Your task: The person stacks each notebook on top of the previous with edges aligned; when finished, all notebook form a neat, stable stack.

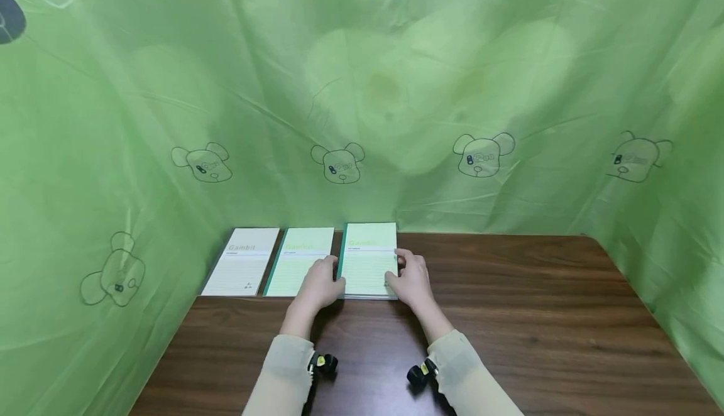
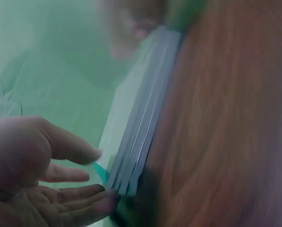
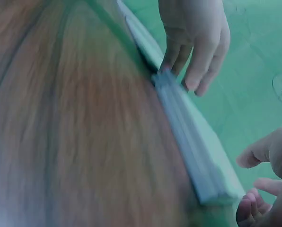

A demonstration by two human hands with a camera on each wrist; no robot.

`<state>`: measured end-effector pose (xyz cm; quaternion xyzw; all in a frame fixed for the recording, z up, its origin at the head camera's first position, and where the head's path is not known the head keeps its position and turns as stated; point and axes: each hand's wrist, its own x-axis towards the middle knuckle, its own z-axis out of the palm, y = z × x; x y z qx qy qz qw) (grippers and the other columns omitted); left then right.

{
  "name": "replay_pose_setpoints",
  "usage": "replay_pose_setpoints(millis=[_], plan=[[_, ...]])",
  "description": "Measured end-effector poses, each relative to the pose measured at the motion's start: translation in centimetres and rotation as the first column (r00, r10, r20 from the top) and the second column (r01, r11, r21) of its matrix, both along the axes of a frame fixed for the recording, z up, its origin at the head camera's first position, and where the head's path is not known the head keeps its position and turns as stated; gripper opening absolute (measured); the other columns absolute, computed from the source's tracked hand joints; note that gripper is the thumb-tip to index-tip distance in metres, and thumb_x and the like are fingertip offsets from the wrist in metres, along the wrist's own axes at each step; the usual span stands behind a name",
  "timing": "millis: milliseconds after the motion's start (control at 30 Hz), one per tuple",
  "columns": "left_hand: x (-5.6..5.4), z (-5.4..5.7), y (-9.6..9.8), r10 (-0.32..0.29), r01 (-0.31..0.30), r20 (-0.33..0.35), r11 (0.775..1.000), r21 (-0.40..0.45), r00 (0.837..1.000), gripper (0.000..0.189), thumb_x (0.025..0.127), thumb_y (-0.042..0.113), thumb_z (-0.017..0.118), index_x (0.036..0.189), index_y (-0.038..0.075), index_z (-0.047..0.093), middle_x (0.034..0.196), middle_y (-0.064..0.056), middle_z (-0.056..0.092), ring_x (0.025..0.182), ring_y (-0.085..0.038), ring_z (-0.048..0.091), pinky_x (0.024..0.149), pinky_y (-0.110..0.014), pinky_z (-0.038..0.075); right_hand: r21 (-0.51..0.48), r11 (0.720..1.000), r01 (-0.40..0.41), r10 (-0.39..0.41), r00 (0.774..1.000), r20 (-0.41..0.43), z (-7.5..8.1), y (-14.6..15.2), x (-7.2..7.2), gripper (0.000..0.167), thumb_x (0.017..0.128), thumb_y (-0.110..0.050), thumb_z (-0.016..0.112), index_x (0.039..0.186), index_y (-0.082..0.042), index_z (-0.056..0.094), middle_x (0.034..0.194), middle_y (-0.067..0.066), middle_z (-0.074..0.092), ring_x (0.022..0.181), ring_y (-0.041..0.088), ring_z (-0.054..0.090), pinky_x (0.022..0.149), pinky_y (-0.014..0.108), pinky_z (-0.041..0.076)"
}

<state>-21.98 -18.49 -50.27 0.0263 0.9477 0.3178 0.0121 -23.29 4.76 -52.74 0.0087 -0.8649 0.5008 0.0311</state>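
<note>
1. We are seeing the stack of notebooks [image 1: 369, 259] lying at the far edge of the brown surface [image 1: 509, 315], between both hands.
2. Our left hand [image 1: 322, 283] is touching the stack's left edge with relaxed, nearly straight fingers [image 2: 79, 196]; our right hand [image 1: 411, 279] is resting likewise against its right edge.
3. The white notebook [image 1: 242, 261] at far left is showing "Gambit"; a pale green one [image 1: 300, 260] is lying beside it.

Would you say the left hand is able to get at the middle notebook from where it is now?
Probably yes: the left hand rests beside the stack, right over the middle notebook, whose cover lies uncovered.
</note>
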Motion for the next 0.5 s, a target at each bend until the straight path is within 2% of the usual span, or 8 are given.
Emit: replay_pose_setpoints(millis=[33, 100, 267, 367, 500], plan=[[0.0, 0.1, -0.2, -0.005, 0.005, -0.017, 1.0, -0.014, 1.0, 0.056, 0.099, 0.011, 0.067, 0.148, -0.013, 0.055, 0.134, -0.03, 0.067, 0.125, -0.044, 0.065, 0.105, -0.059, 0.054, -0.001, 1.0, -0.01, 0.01, 1.0, -0.005, 0.3, -0.4, 0.0, 0.06, 0.084, -0.008, 0.077, 0.143, -0.001, 0.066, 0.124, 0.018, 0.063, 0.1, 0.029, 0.064, 0.089, 0.043, 0.052], [-0.2, 0.3, -0.8, -0.004, 0.003, -0.042, 1.0, -0.018, 0.999, 0.057, 0.1, 0.013, 0.067, 0.149, -0.011, 0.055, 0.133, -0.03, 0.067, 0.115, -0.04, 0.068, 0.103, -0.057, 0.055, -0.012, 0.999, -0.035, 0.034, 0.999, -0.01, 1.0, -1.2, 0.1, 0.057, 0.084, -0.008, 0.079, 0.14, -0.003, 0.069, 0.121, 0.015, 0.066, 0.1, 0.029, 0.065, 0.088, 0.043, 0.052], [0.0, 1.2, -3.4, 0.044, -0.038, -0.056, 0.994, 0.1, 0.997, 0.057, 0.101, 0.014, 0.07, 0.152, -0.005, 0.054, 0.136, -0.024, 0.069, 0.097, -0.026, 0.075, 0.093, -0.051, 0.06, -0.025, 0.995, -0.098, 0.098, 0.995, 0.006, 2.2, -4.0, 0.5, 0.056, 0.087, -0.012, 0.081, 0.141, -0.006, 0.068, 0.14, 0.018, 0.059, 0.102, 0.028, 0.066, 0.087, 0.043, 0.056], [0.4, 1.4, -5.7, 0.072, -0.064, -0.06, 0.99, 0.128, 0.996, 0.058, 0.1, 0.015, 0.071, 0.153, -0.003, 0.054, 0.139, -0.021, 0.07, 0.099, -0.025, 0.077, 0.09, -0.048, 0.061, -0.024, 0.99, -0.142, 0.142, 0.99, 0.004, 2.2, -5.6, 0.8, 0.059, 0.09, -0.013, 0.081, 0.146, -0.007, 0.064, 0.152, 0.018, 0.05, 0.098, 0.022, 0.066, 0.083, 0.039, 0.057], [0.9, 1.3, -8.7, 0.126, -0.118, -0.067, 0.988, 0.104, 0.99, 0.058, 0.101, 0.018, 0.071, 0.154, 0.001, 0.054, 0.141, -0.018, 0.07, 0.101, -0.026, 0.076, 0.088, -0.047, 0.06, -0.037, 0.975, -0.218, 0.218, 0.976, 0.001, 2.2, -7.4, 0.9, 0.062, 0.093, -0.015, 0.079, 0.152, -0.008, 0.059, 0.156, 0.013, 0.051, 0.087, 0.012, 0.066, 0.078, 0.034, 0.058]])
